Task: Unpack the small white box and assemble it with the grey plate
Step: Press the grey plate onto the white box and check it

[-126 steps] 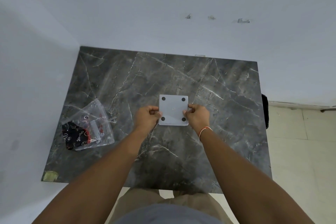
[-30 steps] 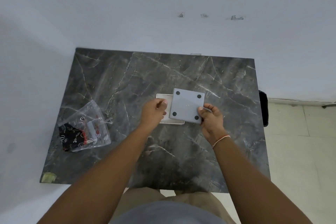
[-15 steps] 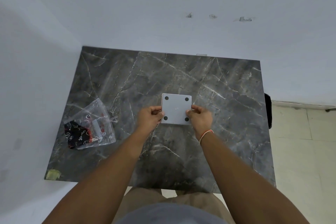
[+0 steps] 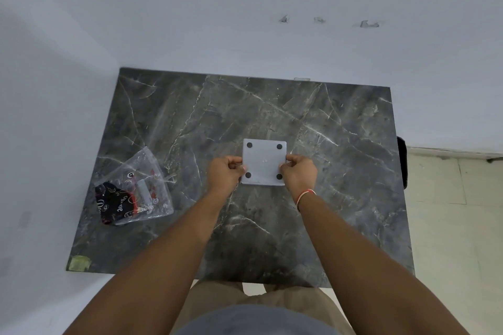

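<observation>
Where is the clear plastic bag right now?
In the head view, the clear plastic bag lies on the marble table, left of the left hand.

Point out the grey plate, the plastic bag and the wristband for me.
grey plate (image 4: 264,162), head view, centre of its face.
plastic bag (image 4: 136,190), head view, its clear middle.
wristband (image 4: 305,195), head view, on the right wrist.

You have the grey plate (image 4: 264,162) lying flat near the middle of the counter (image 4: 340,144), square, pale grey, with four dark round pads near its corners facing up. The white box is hidden from view.
</observation>
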